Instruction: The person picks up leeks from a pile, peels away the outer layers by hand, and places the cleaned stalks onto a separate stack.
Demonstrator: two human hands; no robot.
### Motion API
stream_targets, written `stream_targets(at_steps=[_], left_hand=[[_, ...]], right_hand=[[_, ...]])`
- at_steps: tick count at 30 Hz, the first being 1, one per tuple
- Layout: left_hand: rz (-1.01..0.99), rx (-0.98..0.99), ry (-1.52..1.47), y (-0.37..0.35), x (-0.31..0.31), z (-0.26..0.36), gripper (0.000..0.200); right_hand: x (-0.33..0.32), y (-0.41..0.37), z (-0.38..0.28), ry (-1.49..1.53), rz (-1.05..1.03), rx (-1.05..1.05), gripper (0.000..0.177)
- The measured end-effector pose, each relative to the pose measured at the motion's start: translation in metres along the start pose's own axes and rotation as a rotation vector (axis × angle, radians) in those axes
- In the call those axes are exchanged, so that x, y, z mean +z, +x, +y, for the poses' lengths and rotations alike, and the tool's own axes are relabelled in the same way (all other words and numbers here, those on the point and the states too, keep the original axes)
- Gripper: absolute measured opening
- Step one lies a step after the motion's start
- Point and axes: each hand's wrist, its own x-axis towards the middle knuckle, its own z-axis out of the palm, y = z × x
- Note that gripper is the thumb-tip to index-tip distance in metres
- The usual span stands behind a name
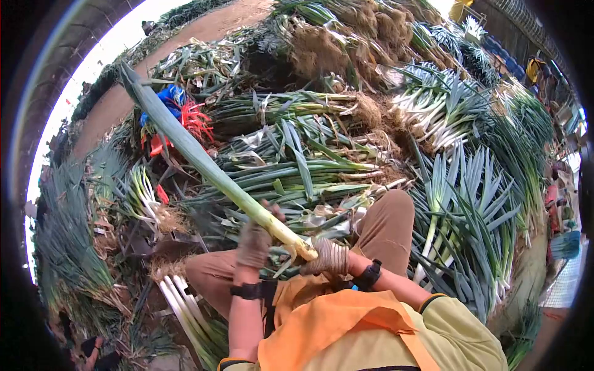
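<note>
A long leek [204, 164] slants across the view, its green top at the upper left and its pale base above my lap. My left hand [254, 243], in a soiled knit glove, is closed around the lower stalk and slightly blurred; some fingers are behind the leek. At the trimmed base, my right hand [329, 256], gloved alike, is closed against the stalk's end, its fingertips partly hidden. A loose strip of leaf [286, 261] hangs beside the base between both hands.
Leeks with brown roots [297, 176] lie heaped before my knees. Cleaner leeks [467, 216] are piled at right, and white-stemmed leeks [185, 309] lie by my left leg. Red plastic strands [195, 120] and a blue bag [170, 98] sit at upper left. Another person's arm [91, 358] shows at lower left.
</note>
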Motion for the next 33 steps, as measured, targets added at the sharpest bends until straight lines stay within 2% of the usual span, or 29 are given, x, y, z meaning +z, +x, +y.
stream_targets(at_steps=[1,2,4,5,6,8,9,11,12,13,14,16,17,18,20,21,22,24,25,26,28,30,31,32,33], left_hand=[[0.051,0.158,-0.059,-0.022,0.042,0.016,0.032],[0.053,0.165,-0.061,-0.02,0.037,0.021,0.032],[0.13,0.418,0.949,-0.02,0.021,0.035,0.037],[0.26,0.377,1.201,-0.027,0.031,0.04,0.039],[0.26,0.23,1.192,-0.029,0.034,0.045,0.032],[0.228,0.643,1.419,-0.027,0.035,0.031,0.021],[0.22,0.637,1.415,-0.032,0.039,0.024,0.021],[0.03,0.383,1.244,-0.047,0.053,0.011,0.013],[-0.227,0.386,1.199,-0.051,0.053,-0.003,0.011],[-0.482,0.384,1.142,-0.056,0.047,-0.016,0.009],[-0.642,0.411,1.348,-0.064,0.035,-0.027,0.006],[-0.56,0.027,1.18,-0.079,0.057,-0.012,0.004],[-0.462,-0.263,0.949,-0.073,0.042,0.007,0.012],[-0.357,-0.533,0.708,-0.065,0.018,0.031,0.02],[-0.03,-0.144,0.811,-0.04,0.003,0.037,0.018],[-0.096,-0.159,0.821,-0.03,0.012,0.038,0.018],[-0.113,0.013,0.573,-0.028,0.046,0.046,0.025],[-0.102,0.265,0.049,-0.026,0.092,0.056,0.047],[-0.299,0.235,-0.1,0.0,0.058,0.06,0.048],[-0.475,0.211,-0.256,0.026,0.021,0.07,0.049],[-0.542,0.256,-0.194,0.04,0.018,0.087,0.049],[-0.284,0.417,-0.111,0.033,0.047,0.081,0.026],[-0.129,0.372,0.027,0.03,0.05,0.081,0.026],[0.047,0.337,0.159,0.027,0.048,0.084,0.026],[-0.029,0.109,-0.405,0.028,0.045,0.089,0.024]], right_hand=[[0.001,0.013,0.023,-0.067,0.032,-0.103,0.029],[0.003,0.013,0.022,-0.071,0.025,-0.104,0.029],[0.006,0.014,0.02,-0.042,0.098,-0.125,0.029],[0.004,0.015,0.021,-0.122,0.112,-0.13,0.03],[0.005,0.017,0.022,-0.123,0.11,-0.132,0.03],[0.005,0.013,0.022,-0.063,0.123,-0.117,0.03],[0.007,0.009,0.021,-0.136,0.207,-0.017,0.028],[0.006,0.004,0.017,-0.145,0.219,0.038,0.028],[0.005,0.004,0.016,-0.154,0.226,0.086,0.028],[-0.001,0.015,0.044,-0.054,0.294,0.039,0.031],[-0.002,0.012,0.042,-0.053,0.3,0.04,0.031],[0.001,0.001,0.032,-0.068,0.3,0.029,0.031],[0.0,-0.006,0.004,-0.271,0.225,-0.069,0.031],[-0.001,-0.004,0.009,-0.197,0.185,-0.02,0.032],[0.001,-0.008,-0.015,-0.287,0.122,0.212,0.035],[0.004,-0.004,0.012,-0.312,0.193,-0.036,0.037],[0.008,0.0,0.013,-0.429,0.18,0.106,0.036],[0.014,0.012,0.029,-0.263,0.109,-0.064,0.031],[0.012,0.009,0.01,-0.338,0.09,-0.034,0.029],[0.014,0.027,0.028,-0.33,0.218,-0.098,0.029],[-0.002,0.031,0.014,-0.541,0.397,-0.243,0.03],[-0.01,0.029,-0.008,0.764,0.562,-0.065,0.024],[-0.009,0.029,-0.022,0.763,0.508,-0.045,0.024],[-0.006,0.027,-0.036,0.24,0.657,-0.26,0.029],[-0.006,0.025,-0.05,-0.285,0.762,-0.506,0.035]])
